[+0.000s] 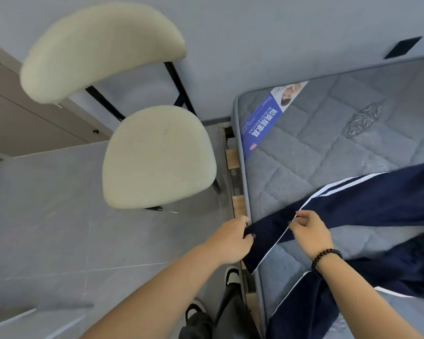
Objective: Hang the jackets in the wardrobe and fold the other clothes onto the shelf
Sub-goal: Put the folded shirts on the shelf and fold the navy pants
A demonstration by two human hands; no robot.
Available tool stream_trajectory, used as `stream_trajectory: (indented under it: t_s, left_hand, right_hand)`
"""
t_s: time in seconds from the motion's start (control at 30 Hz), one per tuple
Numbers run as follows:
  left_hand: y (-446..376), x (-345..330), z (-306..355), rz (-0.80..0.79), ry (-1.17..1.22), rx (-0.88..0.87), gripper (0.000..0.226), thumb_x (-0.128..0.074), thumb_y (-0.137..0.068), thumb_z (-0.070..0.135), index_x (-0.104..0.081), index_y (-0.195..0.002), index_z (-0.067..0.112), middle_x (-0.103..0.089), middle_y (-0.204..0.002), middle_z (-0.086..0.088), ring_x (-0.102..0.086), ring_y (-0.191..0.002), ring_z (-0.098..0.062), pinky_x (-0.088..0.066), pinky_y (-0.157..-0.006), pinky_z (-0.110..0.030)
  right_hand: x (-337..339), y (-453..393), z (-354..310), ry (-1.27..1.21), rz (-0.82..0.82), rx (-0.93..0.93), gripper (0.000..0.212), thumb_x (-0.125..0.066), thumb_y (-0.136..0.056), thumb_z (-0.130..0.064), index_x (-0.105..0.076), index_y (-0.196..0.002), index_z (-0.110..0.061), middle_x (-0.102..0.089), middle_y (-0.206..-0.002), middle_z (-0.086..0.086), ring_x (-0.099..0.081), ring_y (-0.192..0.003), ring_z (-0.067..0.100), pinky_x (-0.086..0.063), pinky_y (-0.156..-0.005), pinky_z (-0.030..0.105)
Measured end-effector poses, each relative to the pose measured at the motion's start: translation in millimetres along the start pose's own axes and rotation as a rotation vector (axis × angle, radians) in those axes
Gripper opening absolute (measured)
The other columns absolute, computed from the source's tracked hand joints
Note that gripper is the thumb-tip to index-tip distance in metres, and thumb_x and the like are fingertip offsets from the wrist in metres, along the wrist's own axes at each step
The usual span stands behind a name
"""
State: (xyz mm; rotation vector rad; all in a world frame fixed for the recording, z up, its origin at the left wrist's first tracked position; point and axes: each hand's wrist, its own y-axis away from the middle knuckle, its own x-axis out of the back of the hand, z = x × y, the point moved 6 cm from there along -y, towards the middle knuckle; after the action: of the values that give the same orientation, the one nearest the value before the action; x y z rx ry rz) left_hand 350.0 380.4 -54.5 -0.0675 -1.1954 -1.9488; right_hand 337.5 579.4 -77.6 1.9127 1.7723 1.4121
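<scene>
Navy trousers with white side stripes point(367, 201) lie spread over the near edge of a bare grey mattress point(328, 143). My left hand point(233, 238) grips one corner of a trouser end at the mattress edge. My right hand point(309, 231), a dark bead bracelet on its wrist, pinches the same end at its white stripe, a little to the right. A second navy piece with white piping point(304, 304) hangs down over the mattress side at the bottom right.
A cream padded chair with black legs point(157, 155) stands on the grey tiled floor to the left of the bed. A beige cabinet front point(22, 118) is at the far left. My feet in dark shoes point(230, 275) stand by the wooden bed frame.
</scene>
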Motion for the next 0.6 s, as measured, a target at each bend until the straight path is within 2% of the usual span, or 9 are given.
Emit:
stream_trajectory:
  t_s: [0.1,0.17,0.2,0.27,0.33,0.4,0.5,0.6]
  left_hand:
    - [-28,-22,-5,-0.039,0.005,0.035,0.046,-0.048,-0.099,0.029,-0.038,-0.142,0.018,-0.048,-0.143,-0.004,-0.048,-0.127,-0.02,-0.041,-0.101,-0.03]
    - [-42,-30,-9,-0.059,0.0,0.055,0.048,-0.048,-0.099,0.028,-0.036,-0.144,0.018,-0.045,-0.146,-0.004,-0.045,-0.131,-0.019,-0.039,-0.104,-0.03]
    - [-46,-33,-11,-0.063,-0.008,0.065,0.048,-0.049,-0.099,0.027,-0.036,-0.144,0.018,-0.045,-0.146,-0.003,-0.045,-0.132,-0.019,-0.038,-0.104,-0.029]
    - [-52,-34,-17,-0.056,-0.017,0.087,0.046,-0.05,-0.098,0.026,-0.039,-0.142,0.019,-0.047,-0.144,-0.002,-0.047,-0.13,-0.018,-0.036,-0.098,-0.024]
    - [-55,-32,-23,-0.047,-0.014,0.115,0.045,-0.051,-0.098,0.025,-0.041,-0.141,0.019,-0.049,-0.142,-0.001,-0.049,-0.128,-0.017,-0.037,-0.095,-0.023]
    - [-57,-28,-28,-0.043,-0.001,0.152,0.046,-0.052,-0.097,0.025,-0.041,-0.141,0.019,-0.05,-0.141,-0.001,-0.05,-0.127,-0.017,-0.039,-0.097,-0.025]
    - [-60,-19,-31,-0.032,0.049,0.192,0.043,-0.052,-0.096,0.024,-0.044,-0.139,0.02,-0.052,-0.138,0.0,-0.052,-0.12,-0.013,-0.04,-0.093,-0.023]
    - [-67,-4,-25,0.025,0.135,0.198,0.036,-0.05,-0.096,0.019,-0.05,-0.132,0.02,-0.057,-0.13,0.002,-0.054,-0.108,-0.009,-0.039,-0.089,-0.021]
  right_hand:
    - [-20,-24,45,-0.034,-0.046,-0.167,0.052,-0.062,-0.089,-0.018,-0.039,-0.134,-0.006,-0.058,-0.115,0.01,-0.053,-0.092,0.023,-0.037,-0.079,0.028]
    - [-31,-40,62,-0.068,-0.06,-0.272,0.062,-0.065,-0.088,-0.023,-0.034,-0.137,-0.001,-0.053,-0.121,0.016,-0.053,-0.105,0.032,-0.037,-0.082,0.031]
    - [-36,-48,69,-0.107,-0.067,-0.317,0.064,-0.066,-0.087,-0.026,-0.034,-0.135,0.0,-0.051,-0.115,0.015,-0.053,-0.108,0.034,-0.037,-0.081,0.033]
    - [-46,-63,75,-0.186,-0.073,-0.36,0.048,-0.068,-0.085,-0.03,-0.044,-0.118,-0.006,-0.048,-0.092,0.008,-0.053,-0.09,0.031,-0.04,-0.073,0.034]
    - [-50,-78,76,-0.2,-0.039,-0.351,0.03,-0.069,-0.084,-0.029,-0.048,-0.084,-0.008,-0.044,-0.069,0.005,-0.048,-0.067,0.025,-0.04,-0.062,0.031]
    - [-50,-87,71,-0.108,-0.036,-0.302,0.037,-0.068,-0.086,-0.026,-0.043,-0.062,-0.011,-0.044,-0.057,0.003,-0.043,-0.054,0.019,-0.037,-0.055,0.029]
    - [-46,-90,57,0.01,-0.056,-0.24,0.034,-0.065,-0.088,-0.023,-0.044,-0.062,-0.013,-0.047,-0.058,0.002,-0.046,-0.058,0.019,-0.036,-0.059,0.027]
    - [-42,-85,33,0.035,-0.082,-0.06,0.036,-0.063,-0.089,-0.02,-0.039,-0.063,-0.014,-0.045,-0.054,0.0,-0.042,-0.053,0.013,-0.032,-0.048,0.023]
